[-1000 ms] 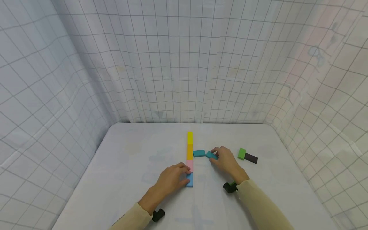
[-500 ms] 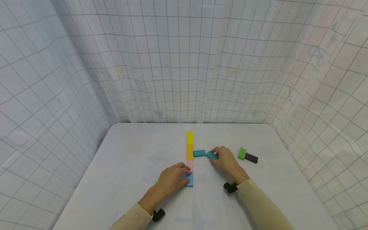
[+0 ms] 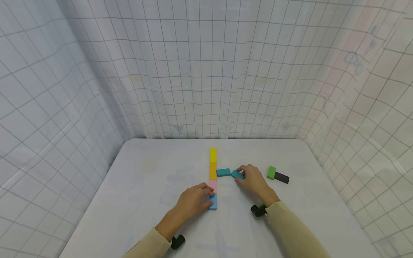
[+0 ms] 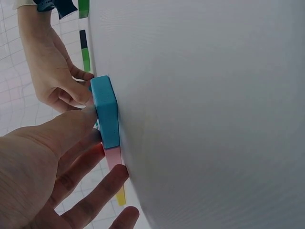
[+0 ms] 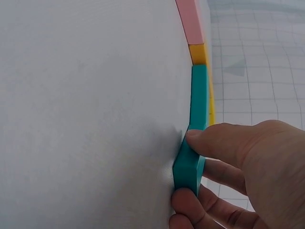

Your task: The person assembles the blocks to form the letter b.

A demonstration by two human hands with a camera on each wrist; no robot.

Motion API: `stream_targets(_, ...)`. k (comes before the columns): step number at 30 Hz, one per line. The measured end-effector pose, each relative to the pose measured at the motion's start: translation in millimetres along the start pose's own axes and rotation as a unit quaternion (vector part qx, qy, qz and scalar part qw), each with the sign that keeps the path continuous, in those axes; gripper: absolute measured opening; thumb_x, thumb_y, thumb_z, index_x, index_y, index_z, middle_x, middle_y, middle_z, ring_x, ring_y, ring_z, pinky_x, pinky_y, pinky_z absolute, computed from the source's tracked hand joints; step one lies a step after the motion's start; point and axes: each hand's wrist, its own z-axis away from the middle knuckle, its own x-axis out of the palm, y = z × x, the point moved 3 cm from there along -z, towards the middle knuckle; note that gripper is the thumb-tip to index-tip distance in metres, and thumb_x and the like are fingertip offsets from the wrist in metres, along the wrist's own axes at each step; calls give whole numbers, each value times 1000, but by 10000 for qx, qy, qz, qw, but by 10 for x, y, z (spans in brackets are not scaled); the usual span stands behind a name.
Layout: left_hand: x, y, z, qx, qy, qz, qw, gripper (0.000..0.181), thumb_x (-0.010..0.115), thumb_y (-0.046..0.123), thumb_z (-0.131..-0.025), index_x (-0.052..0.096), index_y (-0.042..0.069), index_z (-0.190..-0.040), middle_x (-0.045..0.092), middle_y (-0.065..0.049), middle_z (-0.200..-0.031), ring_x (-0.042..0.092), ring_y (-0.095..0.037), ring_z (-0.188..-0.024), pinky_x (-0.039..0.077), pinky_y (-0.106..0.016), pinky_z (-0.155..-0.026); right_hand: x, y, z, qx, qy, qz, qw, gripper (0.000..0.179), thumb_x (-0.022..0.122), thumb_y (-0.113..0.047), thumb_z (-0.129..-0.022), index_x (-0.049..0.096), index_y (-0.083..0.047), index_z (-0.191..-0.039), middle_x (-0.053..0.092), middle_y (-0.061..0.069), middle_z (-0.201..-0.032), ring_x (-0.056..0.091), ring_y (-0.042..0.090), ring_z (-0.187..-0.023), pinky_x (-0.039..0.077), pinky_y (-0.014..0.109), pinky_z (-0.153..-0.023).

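Observation:
A blue block [image 3: 213,205] lies flat at the near end of a straight row on the white table. Beyond it in the row come a pink block [image 3: 213,185], an orange block [image 3: 213,171] and a yellow block [image 3: 213,155]. My left hand [image 3: 192,200] rests its thumb and fingertips on the blue block and by the pink one, fingers spread. A teal block [image 3: 223,172] extends rightward from the orange one. My right hand [image 3: 253,180] pinches a second teal block [image 5: 187,160] between thumb and fingers; it sits angled, its end against the first teal block.
To the right, a green block [image 3: 271,172] and a dark block [image 3: 282,177] lie end to end at an angle. Another green piece [image 3: 262,206] shows beside the right wrist, partly hidden by the black wrist camera [image 3: 257,210]. Grid-patterned curtains [image 3: 206,89] enclose the table.

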Motion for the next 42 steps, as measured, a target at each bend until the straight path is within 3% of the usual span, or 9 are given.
stream_targets(5, -4, 4, -1, -1, -13, -6, 10000, 29, 98, 22, -97, 88, 12, -123, 83, -1, -133, 82, -25, -123, 69, -49, -109, 29, 57, -9, -183, 75, -30, 9998, 35, 90, -19, -102, 83, -3, -133, 77, 14, -108, 70, 23, -95, 65, 43, -86)
stream_targets(12, 7, -4, 0, -15, -25, -36, 10000, 30, 98, 22, -97, 89, 12, -123, 83, -1, -133, 82, -24, -123, 69, -48, -110, 15, -5, -5, 179, -64, 60, 9998, 35, 89, -16, -103, 82, -4, -136, 77, 14, -112, 71, 25, -99, 66, 48, -93)
stream_targets(23, 2, 9, 10, -33, -12, 10, 10000, 28, 97, 22, -99, 89, 11, -124, 83, -1, -135, 81, -25, -125, 69, -48, -111, 0, 38, 25, 142, -27, 173, 9997, 39, 91, -18, -102, 81, -5, -138, 78, 15, -115, 73, 26, -102, 67, 49, -92)
stream_targets(31, 6, 1, 21, 48, 63, -8, 10000, 28, 97, 21, -98, 89, 11, -123, 83, -1, -134, 82, -25, -125, 69, -49, -109, -70, 82, 132, 169, 54, 119, 9998, 41, 89, -21, -103, 81, -6, -141, 78, 16, -121, 74, 27, -105, 67, 47, -92)
stream_targets(42, 6, 2, 35, 71, 125, 40, 9999, 27, 97, 20, -98, 89, 11, -123, 83, -1, -134, 82, -26, -125, 70, -50, -107, -234, 116, 355, 40, 217, 98, 9997, 44, 89, -23, -104, 79, -5, -143, 77, 18, -123, 74, 23, -97, 67, 42, -84)
